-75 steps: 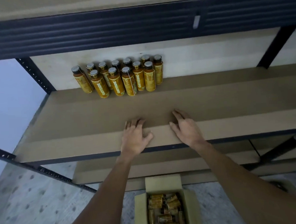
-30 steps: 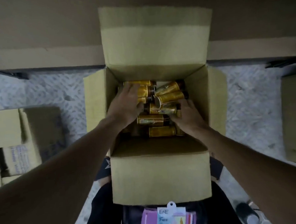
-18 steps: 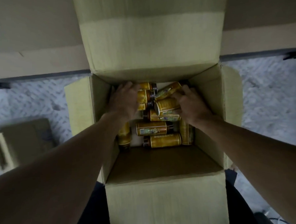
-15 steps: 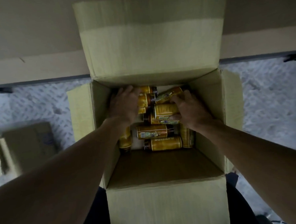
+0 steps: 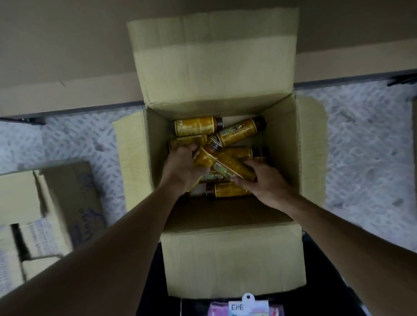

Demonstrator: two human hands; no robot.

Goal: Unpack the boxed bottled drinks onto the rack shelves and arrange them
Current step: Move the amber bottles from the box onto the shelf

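Head view: the left grip (image 5: 182, 167) was curled round one bottle (image 5: 203, 157) and the right grip (image 5: 264, 182) pinched a second bottle (image 5: 233, 168), both inside the open box (image 5: 232, 258) on the floor (image 5: 358, 138). Each should be lifted straight up, clear of the loose bottles (image 5: 196, 126) beneath, before turning to the shelf (image 5: 52, 57).

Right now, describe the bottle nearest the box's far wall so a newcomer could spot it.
Find the open cardboard box at centre. Against its far wall lies a yellow bottle; unlike its slanted neighbour, it lies level, cap pointing right.
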